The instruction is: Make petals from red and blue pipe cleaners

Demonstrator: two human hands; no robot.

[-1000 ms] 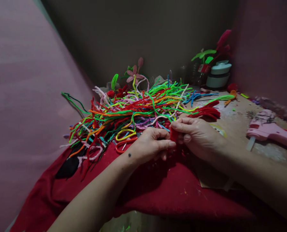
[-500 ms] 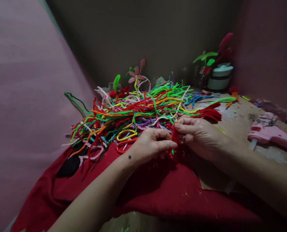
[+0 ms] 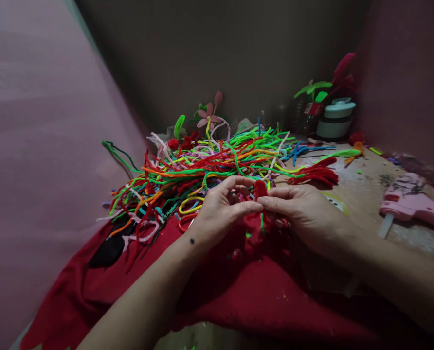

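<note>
Dim grey wall [image 3: 239,58] rose behind a heap of coloured fuzzy stems [image 3: 202,165], which spilled partly over a red cloth [image 3: 261,291]. Just on the heap's near side, toward its right end, the right hand [image 3: 306,209] had thumb and forefinger pinched on a red fuzzy piece [image 3: 260,188], with a green stem [image 3: 262,222] hanging below. The piece stood at the fingertips, between the 2 hands. The left hand [image 3: 224,206] met it opposite, thumb and forefinger curved apart; whether they gripped, I could not tell. Shaping this piece seemed the step in hand; continuing appeared to call for 1 steady pinch while the other fingers worked. Scissors [image 3: 191,198] lay at the heap's near edge.
</note>
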